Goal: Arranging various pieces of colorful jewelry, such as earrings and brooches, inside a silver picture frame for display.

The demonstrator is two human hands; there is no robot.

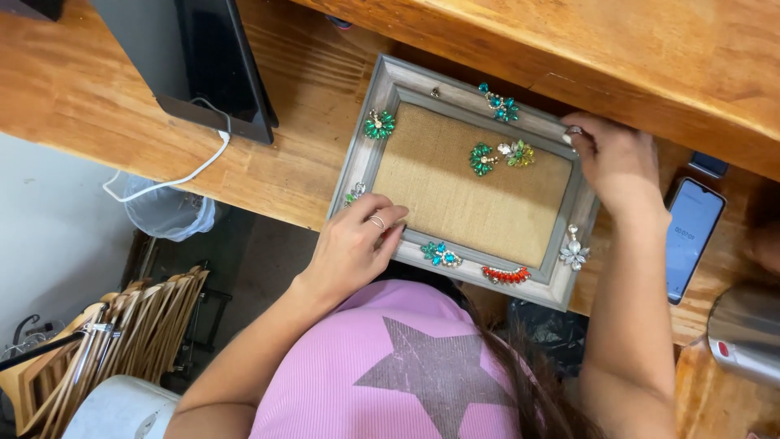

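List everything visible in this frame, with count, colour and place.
picture frame: 1, grey, burlap-coloured centre, on the wooden desk
jewelled pieces: about 9, green, teal, yellow, red, clear; most on the frame's border, two on the burlap
desk: 1, brown wood
monitor: 1, black, upper left
cable: 1, white, hanging off the desk edge
phone: 1, blue screen lit, right
metal cylinder: 1, silver, right edge
wooden hangers: a bundle, lower left
bin with bag: 1, under the desk
left hand: on the frame's lower left edge
right hand: on the frame's upper right corner

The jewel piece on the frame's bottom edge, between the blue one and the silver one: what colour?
Red, a curved row of stones on the grey frame, seen in the head view.
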